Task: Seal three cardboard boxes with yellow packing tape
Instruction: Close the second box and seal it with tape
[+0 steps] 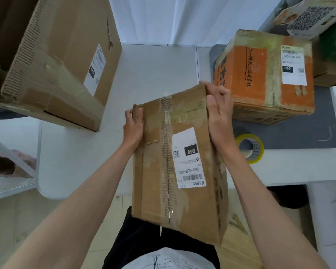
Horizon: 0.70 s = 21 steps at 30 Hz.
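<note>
brown box (pixel 182 162) | far corners gripped | fingers (pixel 219 92) over edge

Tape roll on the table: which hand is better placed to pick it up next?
Probably the right hand. The tape roll lies just beside its wrist, while the left hand grips the box on the far side.

you can read "060" in a black patch and "060-068-405" on the white label (pixel 188 158) of the held box (pixel 178 167). the orange box (pixel 260 78) label (pixel 293 65) shows "060"; so does the big box (pixel 62 61) label (pixel 94 70).
</note>
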Available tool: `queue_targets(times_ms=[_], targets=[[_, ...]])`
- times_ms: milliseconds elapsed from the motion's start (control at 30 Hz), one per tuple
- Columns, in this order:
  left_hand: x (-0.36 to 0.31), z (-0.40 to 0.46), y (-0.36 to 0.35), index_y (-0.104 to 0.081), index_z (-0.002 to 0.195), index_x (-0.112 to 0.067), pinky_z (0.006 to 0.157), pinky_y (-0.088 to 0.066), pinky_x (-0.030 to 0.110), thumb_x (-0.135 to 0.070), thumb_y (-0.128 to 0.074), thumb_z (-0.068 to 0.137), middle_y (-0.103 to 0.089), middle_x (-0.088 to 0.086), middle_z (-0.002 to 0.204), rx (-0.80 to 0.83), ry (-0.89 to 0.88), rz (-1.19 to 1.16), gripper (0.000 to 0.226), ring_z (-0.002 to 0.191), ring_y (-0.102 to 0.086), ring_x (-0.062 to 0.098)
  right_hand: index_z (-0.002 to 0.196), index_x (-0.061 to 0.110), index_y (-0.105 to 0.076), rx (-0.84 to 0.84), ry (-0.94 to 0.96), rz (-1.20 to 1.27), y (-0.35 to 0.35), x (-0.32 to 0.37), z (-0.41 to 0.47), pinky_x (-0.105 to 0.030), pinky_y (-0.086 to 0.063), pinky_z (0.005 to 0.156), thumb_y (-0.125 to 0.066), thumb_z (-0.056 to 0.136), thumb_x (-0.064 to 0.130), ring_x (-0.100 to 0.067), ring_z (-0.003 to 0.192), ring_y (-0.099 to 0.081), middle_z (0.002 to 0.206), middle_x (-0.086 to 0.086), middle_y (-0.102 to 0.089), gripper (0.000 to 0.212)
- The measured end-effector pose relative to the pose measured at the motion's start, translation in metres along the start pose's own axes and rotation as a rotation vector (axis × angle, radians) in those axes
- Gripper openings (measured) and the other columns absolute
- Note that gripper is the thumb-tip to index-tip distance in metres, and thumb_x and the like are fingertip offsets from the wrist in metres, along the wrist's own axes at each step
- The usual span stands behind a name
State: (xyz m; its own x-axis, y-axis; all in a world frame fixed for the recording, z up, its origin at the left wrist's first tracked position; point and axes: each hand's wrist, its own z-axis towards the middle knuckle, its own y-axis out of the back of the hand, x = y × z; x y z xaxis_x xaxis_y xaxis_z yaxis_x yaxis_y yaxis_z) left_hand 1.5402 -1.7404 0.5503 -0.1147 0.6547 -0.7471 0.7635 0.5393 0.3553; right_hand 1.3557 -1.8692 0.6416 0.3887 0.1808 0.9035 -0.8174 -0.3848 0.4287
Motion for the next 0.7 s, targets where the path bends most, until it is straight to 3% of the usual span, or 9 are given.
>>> queue_targets(times_ms=[67, 100, 167, 233, 300, 433, 567, 633, 700], targets=[[0.000, 0.003, 0.008, -0.023, 0.157, -0.021, 0.120, -0.027, 0.041, -0.046, -0.041, 0.107, -0.031, 0.007, 0.161, -0.114, -0.094, 0.160, 0.059, 0.149, -0.029, 0.025, 0.137, 0.022, -0.056, 0.055, 0.058, -0.026, -0.012, 0.010, 0.005, -0.047, -0.036, 0.111, -0.034, 0.106, 0.032, -0.008, 0.125, -0.046, 0.125, 0.013, -0.050, 0.039], [-0.003, 0.003, 0.012, -0.023, 0.159, -0.020, 0.123, -0.021, 0.041, -0.039, -0.043, 0.107, -0.024, 0.006, 0.164, -0.165, -0.190, 0.194, 0.059, 0.152, -0.022, 0.022, 0.136, 0.023, -0.054, 0.074, 0.073, -0.034, -0.018, 0.014, 0.005, -0.049, -0.037, 0.110, -0.034, 0.107, 0.031, -0.007, 0.124, -0.047, 0.127, 0.012, -0.052, 0.037], [-0.021, 0.000, 0.020, -0.039, 0.152, -0.020, 0.121, -0.029, 0.039, -0.032, -0.045, 0.107, -0.037, 0.000, 0.158, -0.191, -0.407, 0.159, 0.048, 0.146, -0.032, 0.014, 0.137, 0.026, -0.052, 0.078, 0.102, -0.075, -0.026, 0.018, 0.006, -0.052, -0.037, 0.109, -0.035, 0.108, 0.031, -0.007, 0.125, -0.049, 0.129, 0.011, -0.054, 0.034], [-0.042, -0.013, 0.019, -0.059, 0.138, -0.019, 0.110, -0.043, 0.034, -0.034, -0.040, 0.109, -0.058, -0.006, 0.139, -0.119, -0.504, 0.063, 0.037, 0.130, -0.051, 0.006, 0.138, 0.028, -0.052, 0.070, 0.120, -0.125, -0.032, 0.025, 0.006, -0.051, -0.036, 0.110, -0.035, 0.107, 0.032, -0.008, 0.125, -0.049, 0.129, 0.010, -0.053, 0.036], [-0.058, -0.027, 0.014, -0.066, 0.129, -0.022, 0.102, -0.046, 0.028, -0.039, -0.035, 0.110, -0.066, -0.009, 0.124, -0.035, -0.489, 0.030, 0.040, 0.117, -0.058, 0.002, 0.139, 0.027, -0.053, 0.068, 0.111, -0.167, -0.040, 0.036, 0.006, -0.046, -0.034, 0.111, -0.035, 0.106, 0.032, -0.010, 0.122, -0.047, 0.128, 0.007, -0.051, 0.037], [-0.073, -0.029, 0.016, -0.064, 0.105, -0.026, 0.094, -0.046, 0.038, -0.047, -0.027, 0.109, -0.063, -0.008, 0.102, -0.004, -0.352, 0.054, 0.043, 0.097, -0.058, 0.005, 0.136, 0.023, -0.054, 0.099, 0.140, -0.287, -0.065, 0.060, 0.000, -0.047, -0.032, 0.111, -0.032, 0.103, 0.039, -0.017, 0.118, -0.045, 0.124, 0.000, -0.047, 0.043], [-0.091, -0.031, 0.047, -0.062, 0.121, -0.043, 0.107, -0.043, 0.033, -0.068, -0.015, 0.101, -0.065, -0.009, 0.124, 0.243, -0.256, -0.003, 0.057, 0.118, -0.059, 0.005, 0.126, 0.022, -0.057, 0.093, 0.158, -0.420, -0.091, 0.078, -0.002, -0.051, -0.028, 0.113, -0.029, 0.101, 0.050, -0.020, 0.111, -0.044, 0.115, -0.002, -0.046, 0.047], [-0.093, -0.034, 0.057, -0.061, 0.132, -0.033, 0.111, -0.041, 0.030, -0.060, -0.010, 0.105, -0.065, -0.005, 0.133, 0.362, -0.309, -0.157, 0.063, 0.126, -0.057, 0.004, 0.121, 0.022, -0.058, 0.103, 0.179, -0.470, -0.102, 0.083, 0.000, -0.045, -0.028, 0.109, -0.025, 0.101, 0.054, -0.021, 0.107, -0.046, 0.112, -0.002, -0.047, 0.050], [-0.088, -0.031, 0.064, -0.059, 0.137, -0.016, 0.113, -0.042, 0.037, -0.055, -0.009, 0.108, -0.067, 0.006, 0.132, 0.414, -0.316, -0.234, 0.071, 0.130, -0.058, 0.015, 0.119, 0.022, -0.058, 0.115, 0.203, -0.513, -0.110, 0.087, 0.002, -0.041, -0.029, 0.102, -0.020, 0.101, 0.058, -0.022, 0.103, -0.047, 0.111, -0.002, -0.049, 0.055]])
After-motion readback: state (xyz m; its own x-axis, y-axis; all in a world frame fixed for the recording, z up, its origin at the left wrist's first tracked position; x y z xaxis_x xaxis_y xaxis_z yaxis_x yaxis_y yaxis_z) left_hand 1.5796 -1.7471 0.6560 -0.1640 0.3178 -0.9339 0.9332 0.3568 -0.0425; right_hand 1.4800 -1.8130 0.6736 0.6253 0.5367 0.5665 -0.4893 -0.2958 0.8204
